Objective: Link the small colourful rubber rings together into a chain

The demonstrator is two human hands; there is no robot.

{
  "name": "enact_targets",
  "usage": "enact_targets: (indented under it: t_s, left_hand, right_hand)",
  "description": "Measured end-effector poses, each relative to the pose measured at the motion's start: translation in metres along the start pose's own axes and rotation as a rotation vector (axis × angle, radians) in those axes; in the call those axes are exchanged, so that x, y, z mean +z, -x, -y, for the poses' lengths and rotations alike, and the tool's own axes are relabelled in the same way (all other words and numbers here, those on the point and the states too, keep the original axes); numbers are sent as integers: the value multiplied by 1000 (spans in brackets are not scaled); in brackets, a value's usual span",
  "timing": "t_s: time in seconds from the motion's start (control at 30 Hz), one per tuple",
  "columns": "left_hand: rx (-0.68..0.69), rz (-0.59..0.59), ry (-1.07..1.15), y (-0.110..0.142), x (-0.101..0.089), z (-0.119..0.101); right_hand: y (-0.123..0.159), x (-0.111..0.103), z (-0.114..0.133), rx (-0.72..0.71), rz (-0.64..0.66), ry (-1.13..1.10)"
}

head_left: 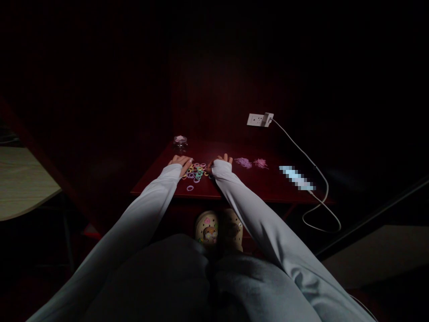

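A loose pile of small hair ties point(198, 172) in yellow, green, purple and pink lies on the dark red desk point(161, 181). My left hand point(181, 162) rests at the pile's left edge, fingers stretched out and palm down, with no object visible in it. On the pile's right side is my right hand point(221, 162), its visible fingers apart. The sleeve partly covers this hand, and its thumb side reaches down beside the ties. One purple hair tie point(190, 188) lies apart near the front edge. Right of my right hand are a purple heap point(243, 162) and a pink heap point(260, 163) of thin strands.
A clear jar point(180, 143) stands at the back left. On the right, a blurred-out device point(297, 178) is joined by a white cable point(323, 172) to a charger point(267, 119) in the wall socket point(254, 120). A pale tabletop point(27, 179) is at far left.
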State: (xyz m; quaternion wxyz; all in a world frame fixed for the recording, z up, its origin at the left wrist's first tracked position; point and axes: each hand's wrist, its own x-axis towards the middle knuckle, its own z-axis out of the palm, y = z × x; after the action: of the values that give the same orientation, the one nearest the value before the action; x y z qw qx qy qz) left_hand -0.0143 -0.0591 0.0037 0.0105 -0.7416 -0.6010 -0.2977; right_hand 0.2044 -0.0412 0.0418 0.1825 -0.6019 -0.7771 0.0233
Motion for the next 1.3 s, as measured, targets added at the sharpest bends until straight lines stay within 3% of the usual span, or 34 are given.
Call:
enact_targets:
  t_s: [0.2, 0.4, 0.5, 0.73, 0.87, 1.03, 1.3]
  left_hand:
    - [-1, 2, 5, 0, -2, -2]
    - [-31, 16, -11, 1, -5, -4]
    - [-55, -6, 5, 1, -5, -5]
    - [-90, -38, 38, 2, -5, -11]
    - [-89, -32, 42, 5, -9, -14]
    - [-134, 1, -10, 2, -8, -15]
    - [-84, -26, 12, 4, -6, -11]
  right_hand:
    - [-6, 10, -5, -22, -66, 10]
    - [3, -6, -11, 17, -170, -20]
    - [9, -24, -36, 109, -246, -80]
    - [26, -69, -124, 363, -371, -148]
    - [36, -75, -142, 306, -278, -34]
    - [52, -68, -139, 196, -96, 121]
    - [55, -69, -140, 204, -93, 108]
